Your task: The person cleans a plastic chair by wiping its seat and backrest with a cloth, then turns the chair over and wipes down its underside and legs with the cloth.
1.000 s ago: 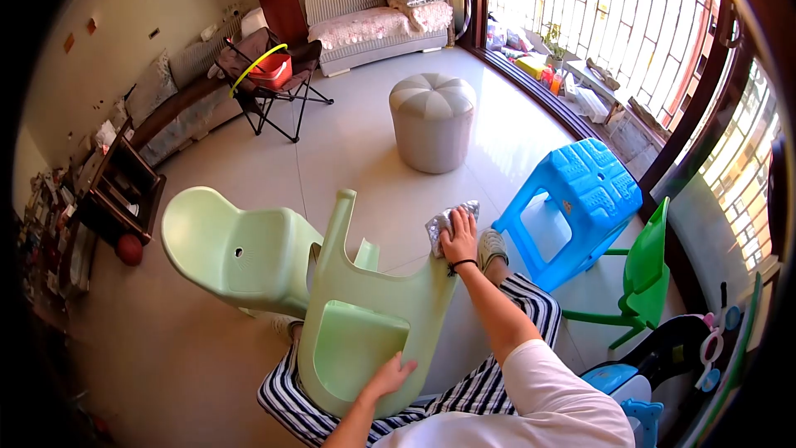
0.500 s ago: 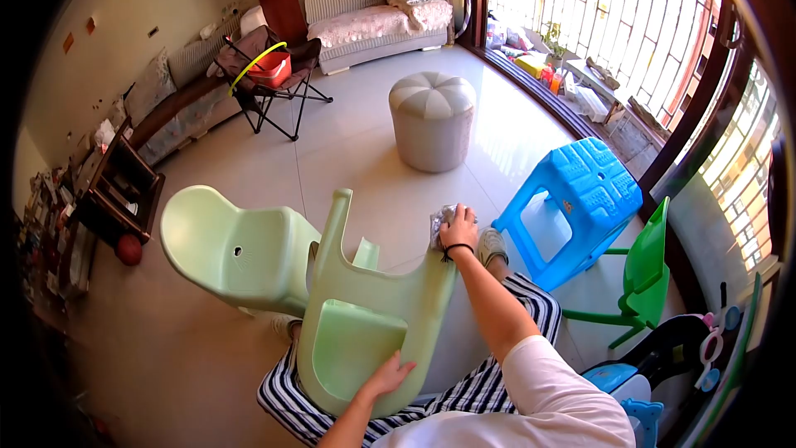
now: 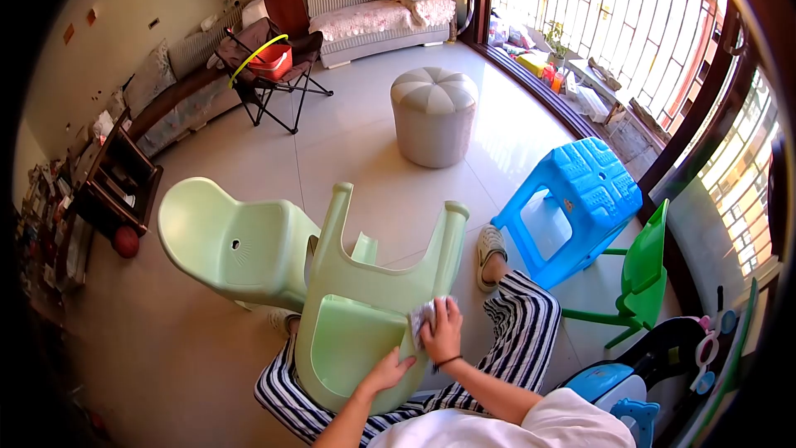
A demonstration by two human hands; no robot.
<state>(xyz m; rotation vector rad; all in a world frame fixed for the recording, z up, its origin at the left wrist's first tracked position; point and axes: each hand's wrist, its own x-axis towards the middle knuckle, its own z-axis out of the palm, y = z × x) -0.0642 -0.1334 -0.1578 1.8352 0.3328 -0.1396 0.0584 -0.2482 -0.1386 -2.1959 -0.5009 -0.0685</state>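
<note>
A pale green plastic chair (image 3: 390,282) rests tipped across my lap, its legs pointing away from me. My left hand (image 3: 387,372) grips its near right edge, thumb on the outside and fingers over the rim. A crumpled greyish cloth (image 3: 422,320) is pressed to the chair's right side, bunched under my right hand (image 3: 442,329), whose fingers are closed around it. A second pale green chair (image 3: 240,241) stands upright on the floor just left of the first.
A blue plastic stool (image 3: 572,207) and a green chair (image 3: 638,282) stand to my right. Ahead is a round beige pouf (image 3: 434,116). A folding chair (image 3: 265,75) holds a red bucket (image 3: 272,61) at the far left. A ball (image 3: 125,242) lies by the left furniture.
My right hand has slid the cloth from the end of the chair's right leg back toward me, close to my left hand. The left hand keeps its hold.
</note>
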